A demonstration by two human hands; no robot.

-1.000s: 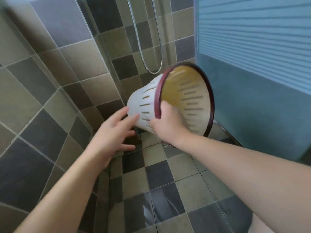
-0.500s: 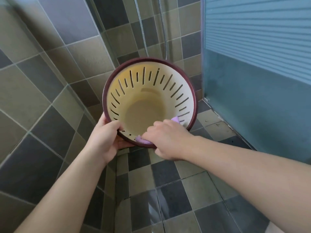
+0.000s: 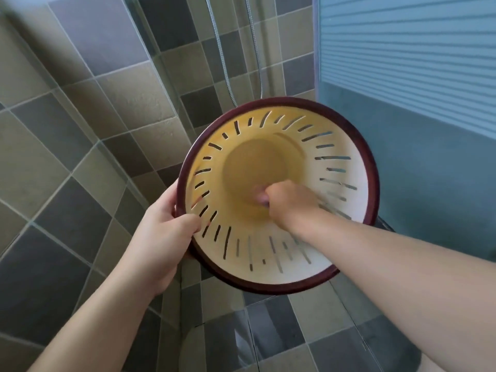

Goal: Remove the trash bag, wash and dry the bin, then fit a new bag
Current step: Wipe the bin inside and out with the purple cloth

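Gripping the round slotted bin (image 3: 268,251) rim, left hand (image 3: 163,237); right hand (image 3: 291,201) clutches pink cloth (image 3: 261,198).

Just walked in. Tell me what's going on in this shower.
A person is cleaning out a slotted bin with no bag in it. The left hand grips its dark red rim and tilts the opening toward the camera, clear of the tiled floor. The right hand reaches deep inside, fist closed on a small pinkish cloth near the bottom. It is motion-blurred.
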